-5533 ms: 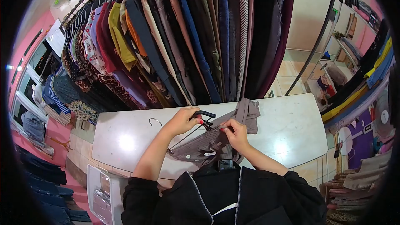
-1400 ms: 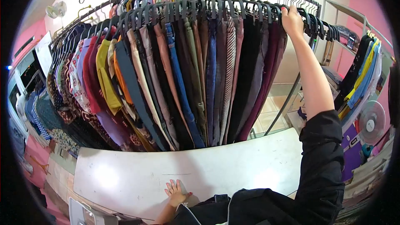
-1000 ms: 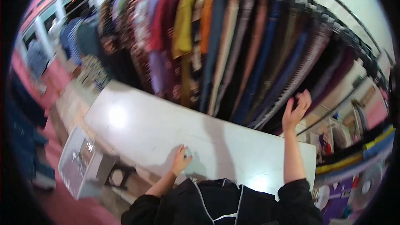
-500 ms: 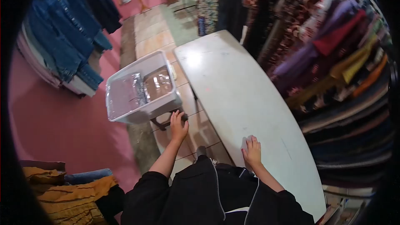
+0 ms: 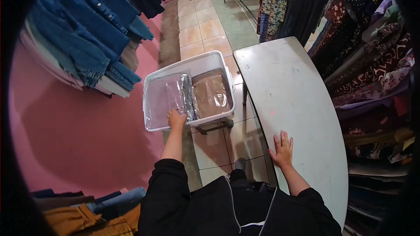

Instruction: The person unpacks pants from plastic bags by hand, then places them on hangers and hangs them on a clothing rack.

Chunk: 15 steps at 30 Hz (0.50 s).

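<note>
A white plastic bin (image 5: pixel 225 64) holds clear-wrapped packages of folded cloth: a pale greyish-lilac one (image 5: pixel 158 89) on the left and a brown one (image 5: pixel 211 91) on the right. My left hand (image 5: pixel 176 119) reaches over the bin's near rim, its fingers a little apart at the near end of the pale package. Whether the fingertips press on the plastic is hard to see. On the white table (image 5: pixel 297 87) to the right, my right hand (image 5: pixel 283 149) lies flat with fingers spread and nothing in it.
Under the bin a dark stool (image 5: pixel 214 126) shows in part. Denim shirts (image 5: pixel 83 26) hang at left, with folded clothes (image 5: pixel 74 218) at lower left. Patterned garments (image 5: pixel 372 57) crowd the right side beyond the table. Tiled floor (image 5: pixel 214 148) runs between bin and table.
My left hand has moved from beside the bin's near corner to over its rim, at the pale package. My right hand stays on the table, fingers more spread. The view has shifted left.
</note>
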Each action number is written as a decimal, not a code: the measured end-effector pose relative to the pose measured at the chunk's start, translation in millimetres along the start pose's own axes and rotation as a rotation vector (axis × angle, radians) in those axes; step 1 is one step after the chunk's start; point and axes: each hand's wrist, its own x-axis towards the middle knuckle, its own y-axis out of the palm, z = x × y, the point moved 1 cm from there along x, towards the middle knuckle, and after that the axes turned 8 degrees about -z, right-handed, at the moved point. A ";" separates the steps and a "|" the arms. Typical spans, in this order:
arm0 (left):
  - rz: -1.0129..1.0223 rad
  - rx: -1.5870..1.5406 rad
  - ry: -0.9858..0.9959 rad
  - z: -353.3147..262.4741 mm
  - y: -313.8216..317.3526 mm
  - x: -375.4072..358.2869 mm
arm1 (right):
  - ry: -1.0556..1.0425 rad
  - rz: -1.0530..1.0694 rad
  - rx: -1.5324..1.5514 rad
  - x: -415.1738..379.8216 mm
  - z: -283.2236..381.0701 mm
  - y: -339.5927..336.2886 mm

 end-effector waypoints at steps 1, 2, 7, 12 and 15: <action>0.016 0.024 -0.020 -1.3 3.0 2.1 | 0.007 0.014 -0.001 1.5 1.9 -4.8; 0.031 0.048 -0.037 -3.2 5.2 4.2 | 0.015 0.027 -0.002 1.3 3.6 -6.5; -0.063 0.033 0.031 1.4 12.1 20.1 | 0.018 0.012 0.006 1.1 -1.1 -5.4; -0.188 0.011 0.036 11.3 -14.0 54.5 | 0.037 0.004 0.044 2.6 -0.1 -8.5; -0.158 -0.055 0.125 -30.1 -91.5 41.4 | 0.025 -0.032 0.056 0.4 -1.8 -8.6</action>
